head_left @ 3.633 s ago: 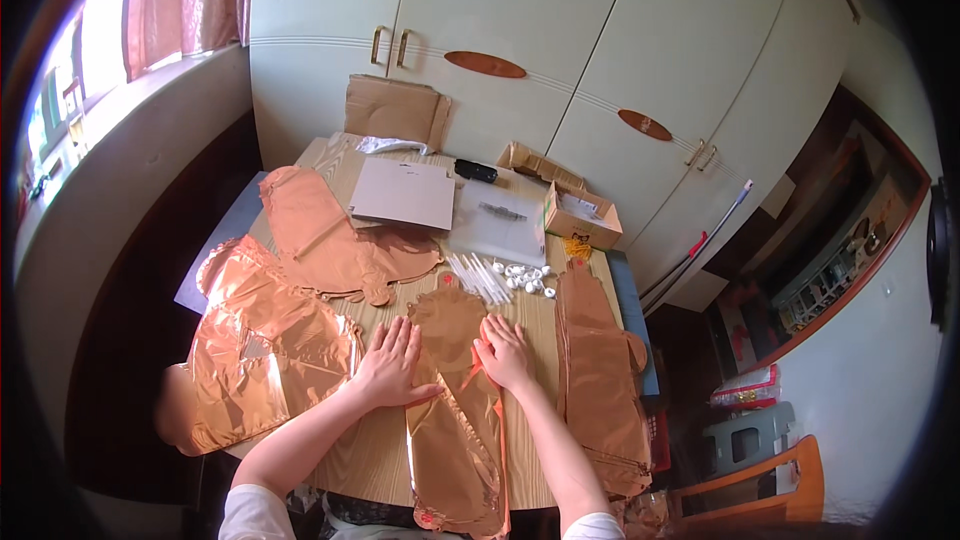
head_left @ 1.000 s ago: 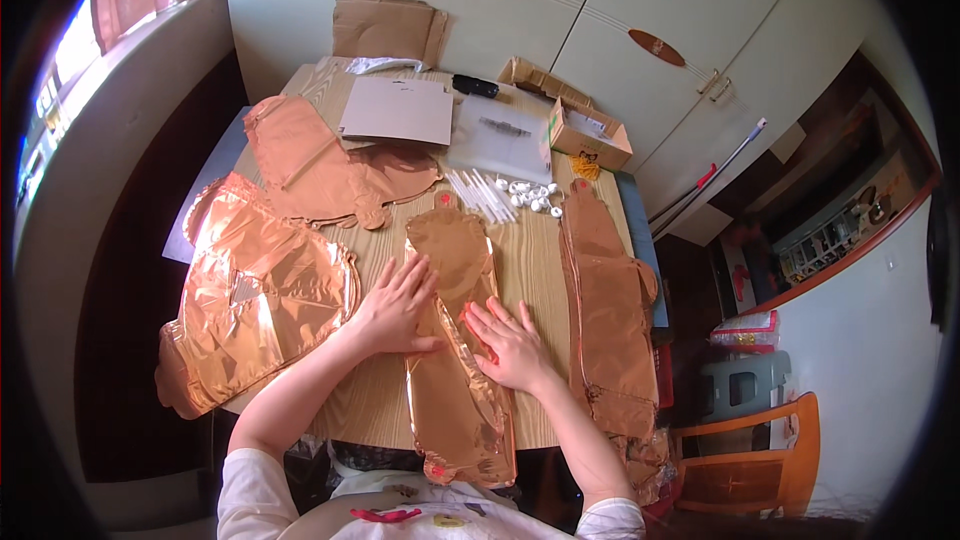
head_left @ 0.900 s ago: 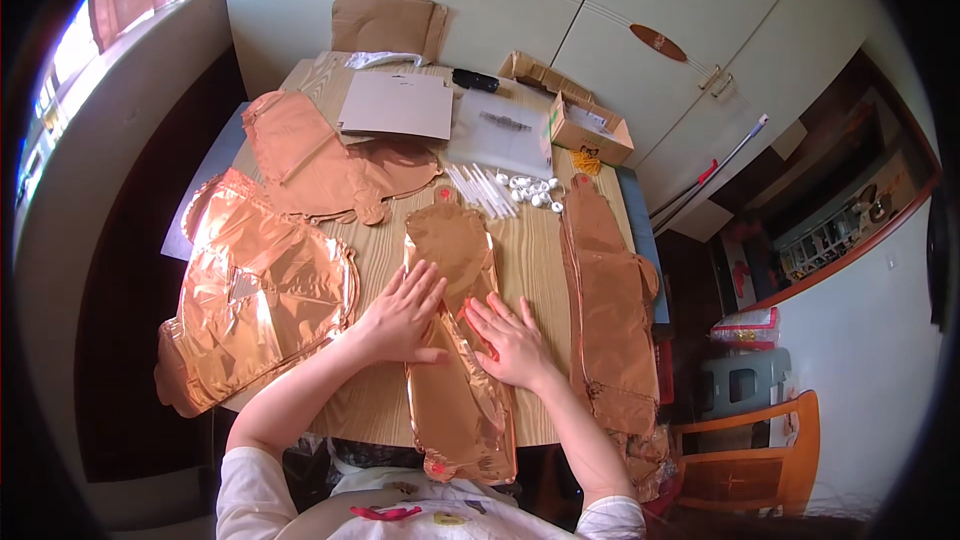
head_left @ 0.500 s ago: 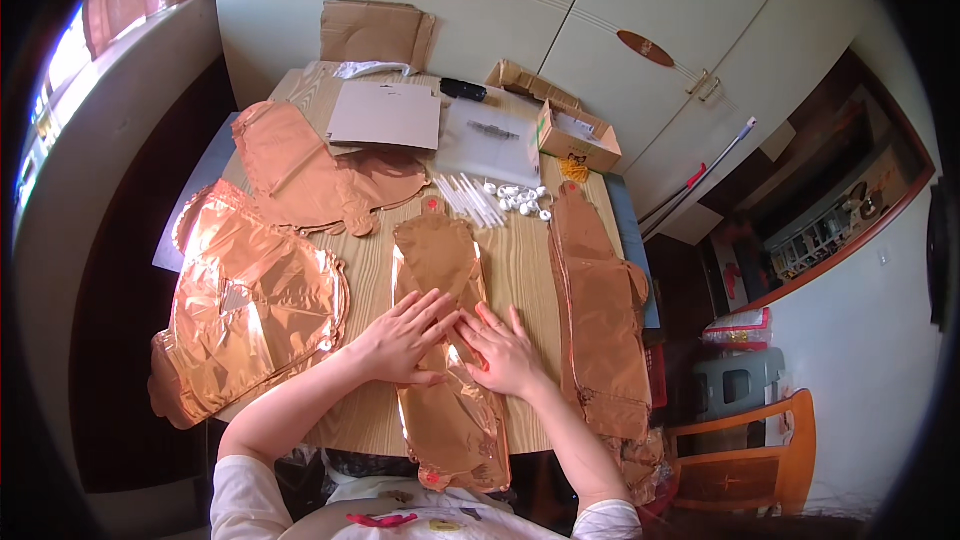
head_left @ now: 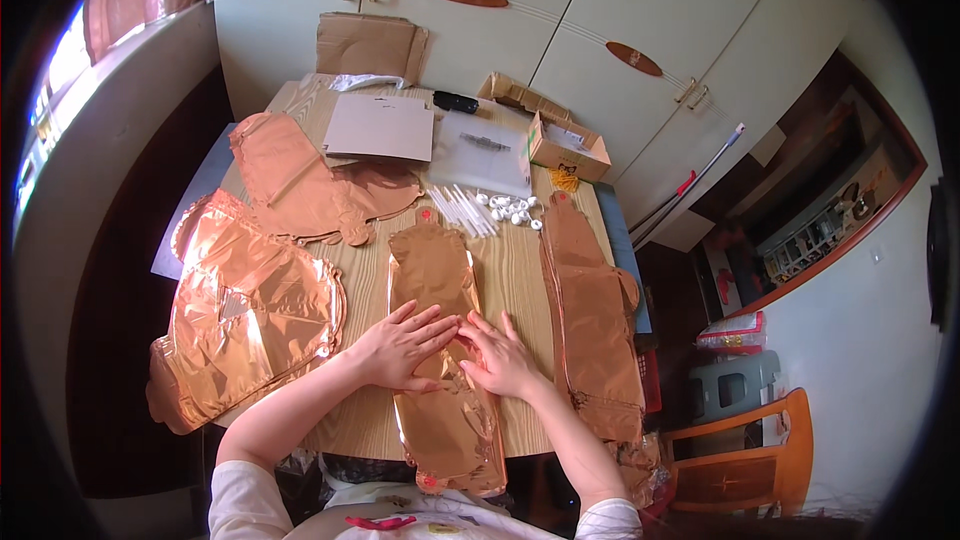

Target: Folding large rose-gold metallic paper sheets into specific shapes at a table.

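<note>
A folded rose-gold foil balloon (head_left: 432, 270) lies lengthwise in front of me, its lower end past the table's near edge. My left hand (head_left: 405, 345) rests palm down across its middle, fingers stretched out toward the right. Beside it, my right hand (head_left: 500, 358) touches the same foil near its right edge, fingers apart and slightly bent, thumb out to the left. The fingertips of both hands nearly meet. Neither hand grips anything that I can see. To the left a shiny foil balloon (head_left: 255, 305) is spread flat, and another folded foil balloon (head_left: 597, 325) lies at right.
More flat foil (head_left: 300, 185) lies at the far left under a white card sheet (head_left: 380, 127). White sticks (head_left: 464, 212) and white plastic cups (head_left: 512, 208) lie beyond my hands. An open carton (head_left: 568, 148) stands at the back right. A wooden chair (head_left: 745, 465) is beside the table.
The view has shifted slightly. My right hand's fingers are more bent and closer to my left hand, which stays flat on the foil.
</note>
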Demonstrator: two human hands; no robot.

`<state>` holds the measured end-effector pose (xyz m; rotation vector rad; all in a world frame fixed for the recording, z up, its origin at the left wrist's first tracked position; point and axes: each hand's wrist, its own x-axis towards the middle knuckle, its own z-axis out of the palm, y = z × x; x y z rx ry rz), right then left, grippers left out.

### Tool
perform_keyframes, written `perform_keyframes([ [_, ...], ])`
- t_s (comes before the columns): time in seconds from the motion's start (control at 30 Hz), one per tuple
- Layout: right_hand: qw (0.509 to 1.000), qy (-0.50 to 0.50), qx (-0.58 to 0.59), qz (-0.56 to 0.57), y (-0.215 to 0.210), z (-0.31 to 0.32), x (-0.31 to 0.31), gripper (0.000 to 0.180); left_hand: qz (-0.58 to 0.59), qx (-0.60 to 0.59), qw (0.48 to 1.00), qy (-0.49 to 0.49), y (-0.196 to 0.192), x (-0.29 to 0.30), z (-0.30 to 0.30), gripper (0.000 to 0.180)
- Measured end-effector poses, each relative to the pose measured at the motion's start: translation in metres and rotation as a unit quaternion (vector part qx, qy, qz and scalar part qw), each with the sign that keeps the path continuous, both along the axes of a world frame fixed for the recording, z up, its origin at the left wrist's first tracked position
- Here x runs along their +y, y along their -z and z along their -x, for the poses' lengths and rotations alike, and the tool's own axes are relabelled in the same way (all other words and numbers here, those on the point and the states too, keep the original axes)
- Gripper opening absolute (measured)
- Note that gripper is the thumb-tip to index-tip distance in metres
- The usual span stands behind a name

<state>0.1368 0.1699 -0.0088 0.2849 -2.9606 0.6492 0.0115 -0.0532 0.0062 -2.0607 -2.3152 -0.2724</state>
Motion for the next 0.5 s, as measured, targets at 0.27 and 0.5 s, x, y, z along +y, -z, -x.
perform_keyframes([
  [0.27,1.000,-0.007,-0.003,0.001,-0.003,-0.001,-0.002,0.060,-0.002,-0.004,1.000,0.003,0.003,-0.001,0.001,0.091],
  [0.5,0.996,0.013,0.078,0.031,0.008,0.012,0.024,0.044,-0.006,-0.018,1.000,0.010,0.003,0.000,0.002,0.090],
])
